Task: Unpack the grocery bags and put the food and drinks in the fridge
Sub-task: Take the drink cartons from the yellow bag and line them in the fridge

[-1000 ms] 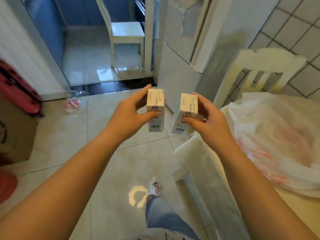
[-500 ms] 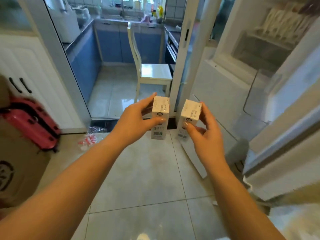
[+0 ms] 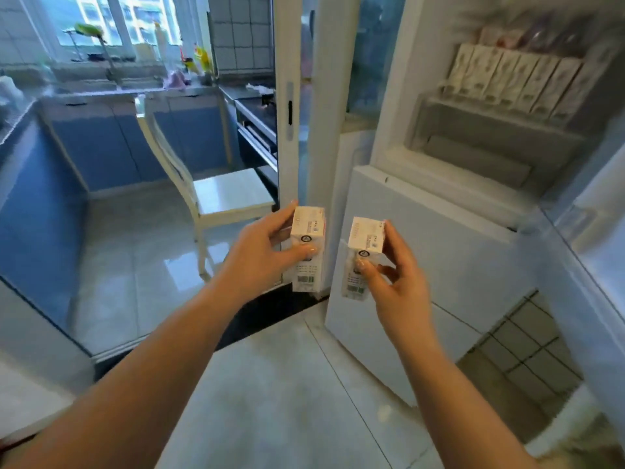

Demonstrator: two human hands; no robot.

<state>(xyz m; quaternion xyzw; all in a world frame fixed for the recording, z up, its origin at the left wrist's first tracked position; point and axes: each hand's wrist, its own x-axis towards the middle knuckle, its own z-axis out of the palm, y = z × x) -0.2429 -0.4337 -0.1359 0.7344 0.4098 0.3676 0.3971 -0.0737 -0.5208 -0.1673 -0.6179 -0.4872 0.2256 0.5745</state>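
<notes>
Head view: left hand [image 3: 267,248] grips small white drink carton [image 3: 308,248]; right hand [image 3: 394,282] grips second white carton [image 3: 363,255]; both short of open white fridge door shelf [image 3: 490,126], already holding carton row [image 3: 507,86]; placing remains; bags unseen.

Both small cartons [image 3: 308,247] look like smooth printed card. Beneath them, the floor tiles [image 3: 142,265] shine glossy. Right of the cartons, the fridge front [image 3: 439,252] looks smooth and satiny.
</notes>
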